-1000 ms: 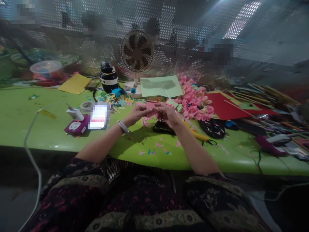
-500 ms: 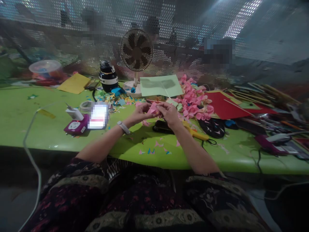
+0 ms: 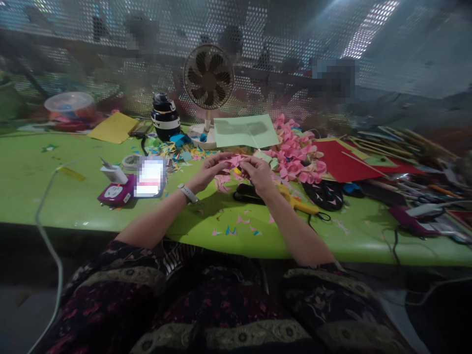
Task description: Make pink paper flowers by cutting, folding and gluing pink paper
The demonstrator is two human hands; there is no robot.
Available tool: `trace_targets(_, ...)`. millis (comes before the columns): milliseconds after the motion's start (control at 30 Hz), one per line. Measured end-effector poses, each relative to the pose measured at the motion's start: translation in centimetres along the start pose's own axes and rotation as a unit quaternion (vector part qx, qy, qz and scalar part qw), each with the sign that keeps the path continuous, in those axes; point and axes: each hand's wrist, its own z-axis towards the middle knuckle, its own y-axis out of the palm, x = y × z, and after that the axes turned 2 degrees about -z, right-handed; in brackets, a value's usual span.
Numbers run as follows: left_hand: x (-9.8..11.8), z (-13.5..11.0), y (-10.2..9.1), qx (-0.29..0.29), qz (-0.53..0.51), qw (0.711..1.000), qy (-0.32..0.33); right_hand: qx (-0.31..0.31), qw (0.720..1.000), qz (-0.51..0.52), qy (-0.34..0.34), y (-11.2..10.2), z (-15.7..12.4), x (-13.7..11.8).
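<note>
Over the green table [image 3: 44, 196], my left hand [image 3: 209, 172] and my right hand [image 3: 259, 175] meet around a small folded pink paper piece [image 3: 233, 162]. Both hands pinch it with closed fingers, left from the left side, right from the right. A white watch sits on my left wrist. Just behind the right hand lies a heap of pink paper flowers [image 3: 297, 155]. A black stapler-like tool [image 3: 248, 193] lies on the table under my right hand.
A small desk fan [image 3: 208, 81], a black flask [image 3: 165, 118] and a pale green sheet [image 3: 245, 130] stand behind my hands. Red paper [image 3: 341, 162] and sticks lie to the right, a purple device [image 3: 116, 192] and white cable to the left. Paper scraps litter the table.
The hands stay together at the same spot. The fingers have shifted on the pink paper, which now shows more spread out between them.
</note>
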Motion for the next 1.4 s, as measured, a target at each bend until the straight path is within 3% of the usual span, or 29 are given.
trace_targets(300, -0.08, 0.01, -0.04, 0.006, 0.027, 0.999, 0.031, -0.001, 0.997, -0.063, -0.039, -0.15, -0.07, 0.36)
trace_targets(700, -0.08, 0.21, -0.04, 0.012, -0.032, 0.999, -0.001, -0.027, 0.999, 0.006, -0.034, -0.09, 0.06, -0.02)
trace_targets(1400, -0.28, 0.28, -0.34, 0.008, -0.056, 0.998, -0.013, -0.017, 1.0, 0.006, -0.021, -0.18, 0.18, 0.04)
